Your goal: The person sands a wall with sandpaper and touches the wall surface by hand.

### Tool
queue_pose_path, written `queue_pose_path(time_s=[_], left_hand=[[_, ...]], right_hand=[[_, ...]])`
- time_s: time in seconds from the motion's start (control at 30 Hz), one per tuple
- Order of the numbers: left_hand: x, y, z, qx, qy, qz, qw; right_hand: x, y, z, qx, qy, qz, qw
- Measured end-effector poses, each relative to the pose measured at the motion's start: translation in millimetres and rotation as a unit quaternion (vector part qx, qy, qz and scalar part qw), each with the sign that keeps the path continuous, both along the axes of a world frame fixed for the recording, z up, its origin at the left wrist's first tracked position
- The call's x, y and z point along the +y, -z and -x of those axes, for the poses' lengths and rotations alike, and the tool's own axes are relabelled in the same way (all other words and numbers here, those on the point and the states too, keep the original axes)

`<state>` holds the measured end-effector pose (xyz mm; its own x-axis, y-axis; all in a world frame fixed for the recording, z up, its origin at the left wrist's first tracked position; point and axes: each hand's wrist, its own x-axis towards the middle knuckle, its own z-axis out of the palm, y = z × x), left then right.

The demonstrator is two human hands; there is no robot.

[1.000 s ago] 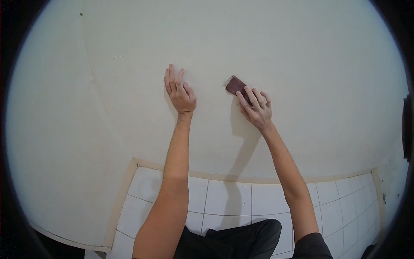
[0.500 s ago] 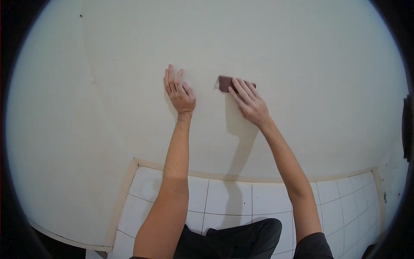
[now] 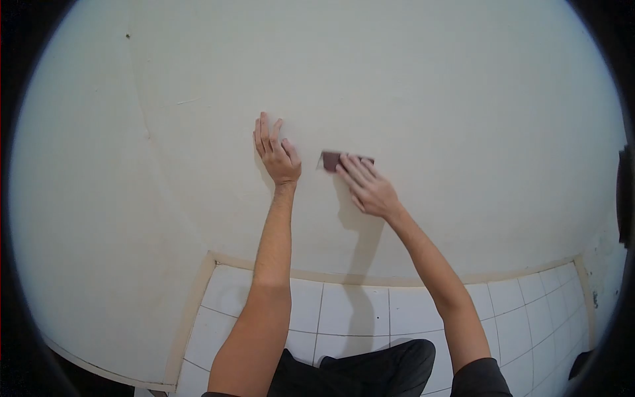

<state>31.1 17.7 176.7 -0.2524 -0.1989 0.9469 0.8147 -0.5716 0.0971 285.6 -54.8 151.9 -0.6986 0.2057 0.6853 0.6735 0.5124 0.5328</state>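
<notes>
My left hand [image 3: 278, 155] rests against the off-white wall [image 3: 423, 73], its fingers spread and pointing up. To the right of it, my right hand [image 3: 369, 186] presses a dark reddish-brown piece of sandpaper [image 3: 331, 161] onto the wall. The fingers lie stretched across the sheet and cover part of it. At its left end the sheet shows a paler, lifted edge. The thumb side of my right hand is partly hidden beneath the palm.
White floor tiles [image 3: 354, 308] bordered by a beige skirting strip [image 3: 370, 280] meet the wall below. A small hole [image 3: 127, 36] and a faint crack mark the wall's upper left. My dark-trousered leg [image 3: 390, 367] is folded underneath. A dark object [image 3: 623, 198] stands at the far right edge.
My right hand has slid down and slightly left along the wall with the sandpaper. My left hand keeps its place on the wall, while the view has tilted up slightly.
</notes>
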Motion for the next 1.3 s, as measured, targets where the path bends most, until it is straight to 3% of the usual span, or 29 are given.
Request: queue_pose_path(time_s=[0.07,0.17,0.3,0.4,0.5,0.57,0.67,0.7,0.8,0.9,1.03,1.23,1.3], left_hand=[[-1.7,0.7,-0.4,0.001,0.000,0.010,1.000],[-3.1,0.5,-0.7,0.003,0.002,0.010,1.000],[-4.3,0.6,-1.1,0.002,0.003,0.014,1.000],[-3.4,0.7,-0.1,0.008,-0.001,0.011,1.000],[-5.7,2.6,3.6,0.034,-0.005,0.016,0.999],[-19.3,2.4,9.0,0.130,-0.035,0.020,0.991],[-26.0,6.4,13.4,0.290,-0.064,0.047,0.954],[-26.6,7.3,13.1,0.343,-0.070,0.057,0.935],[-24.9,5.5,10.1,0.417,-0.098,0.054,0.902],[-25.0,2.5,11.3,0.498,-0.106,0.067,0.858],[-18.7,6.5,9.8,0.484,-0.145,0.044,0.862],[-14.0,7.2,9.9,0.479,-0.142,0.044,0.865],[-16.4,8.2,9.0,0.478,-0.143,0.053,0.865]], right_hand=[[3.7,29.0,-7.1,-0.034,0.004,0.012,0.999],[2.1,68.4,-27.6,0.006,0.061,0.004,0.998],[8.4,65.4,-32.9,0.168,0.077,-0.033,0.982],[6.5,42.4,-18.0,0.169,0.103,-0.051,0.979],[2.1,50.0,-15.3,0.010,0.063,-0.005,0.998],[-7.9,69.1,-22.0,-0.085,0.067,0.006,0.994],[-8.3,101.9,-36.1,-0.084,0.064,-0.015,0.994],[-10.9,106.1,-40.9,-0.094,0.068,0.033,0.993],[-2.8,95.3,-46.9,-0.086,0.072,-0.005,0.994],[-1.2,65.2,-30.7,0.069,0.093,-0.004,0.993],[-1.2,51.9,-10.4,0.115,0.079,-0.032,0.990],[9.5,145.9,-47.4,0.044,0.111,0.023,0.993],[5.8,148.6,-51.6,0.053,0.115,0.047,0.991]])
